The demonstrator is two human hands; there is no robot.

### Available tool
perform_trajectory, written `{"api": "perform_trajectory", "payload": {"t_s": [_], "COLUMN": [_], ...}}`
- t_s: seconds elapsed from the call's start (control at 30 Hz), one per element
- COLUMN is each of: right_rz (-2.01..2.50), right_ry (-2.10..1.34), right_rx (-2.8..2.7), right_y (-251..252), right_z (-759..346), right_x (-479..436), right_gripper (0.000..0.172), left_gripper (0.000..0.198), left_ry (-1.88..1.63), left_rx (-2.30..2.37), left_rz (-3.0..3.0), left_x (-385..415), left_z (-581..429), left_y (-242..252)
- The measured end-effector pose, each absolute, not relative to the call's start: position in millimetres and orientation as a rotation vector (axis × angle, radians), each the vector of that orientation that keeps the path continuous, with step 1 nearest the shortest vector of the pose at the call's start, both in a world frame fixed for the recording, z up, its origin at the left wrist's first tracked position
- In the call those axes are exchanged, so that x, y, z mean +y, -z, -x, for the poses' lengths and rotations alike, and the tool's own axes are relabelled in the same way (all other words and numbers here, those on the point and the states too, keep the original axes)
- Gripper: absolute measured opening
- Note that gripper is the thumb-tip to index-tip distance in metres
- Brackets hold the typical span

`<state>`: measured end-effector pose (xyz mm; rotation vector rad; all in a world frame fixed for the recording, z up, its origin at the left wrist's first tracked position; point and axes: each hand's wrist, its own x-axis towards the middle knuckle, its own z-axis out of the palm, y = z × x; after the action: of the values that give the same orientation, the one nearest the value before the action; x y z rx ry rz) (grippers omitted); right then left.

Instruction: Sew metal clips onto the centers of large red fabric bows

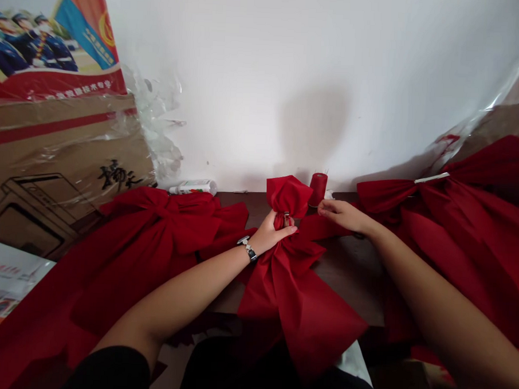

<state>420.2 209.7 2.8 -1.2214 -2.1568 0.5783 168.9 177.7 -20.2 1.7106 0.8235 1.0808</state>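
My left hand (269, 232) is wrapped round the gathered middle of a red fabric bow (298, 299). Its puffed top stands above my fingers, and its long tails hang over the table edge toward my lap. A small metal clip or pin (286, 218) shows at the gathered part beside my thumb. To the right, my right hand (342, 215) is closed in a pinch, apart from the bow. What its fingertips hold, if anything, is too small to make out. Just behind them stands a spool of red thread (318, 189) with thin needles or pins sticking up from its top.
Another red bow (155, 213) lies at the left, with a white tube (195, 186) behind it. More red fabric with a white strip (432, 177) is piled at the right. A cardboard box (71, 169) and the white wall (238, 90) bound the dark table (354, 279).
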Motion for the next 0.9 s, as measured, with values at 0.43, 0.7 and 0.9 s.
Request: {"api": "perform_trajectory", "payload": {"t_s": [0.43,0.7,0.9], "right_rz": [0.798,0.735,0.84], "right_ry": [-0.654,-0.771,-0.641], "right_rx": [-1.386,-1.274,-1.312], "right_y": [-26,-29,-23], "right_z": [-422,-417,-418], "right_x": [198,195,197], "right_gripper": [0.031,0.028,0.031], "left_gripper": [0.045,0.043,0.036], "left_ry": [-1.015,-1.045,-1.114], "left_rx": [1.039,0.989,0.808], "left_rz": [-2.075,-1.991,-1.732], "left_x": [177,180,178], "left_z": [-174,-173,-171], "left_y": [21,24,20]}}
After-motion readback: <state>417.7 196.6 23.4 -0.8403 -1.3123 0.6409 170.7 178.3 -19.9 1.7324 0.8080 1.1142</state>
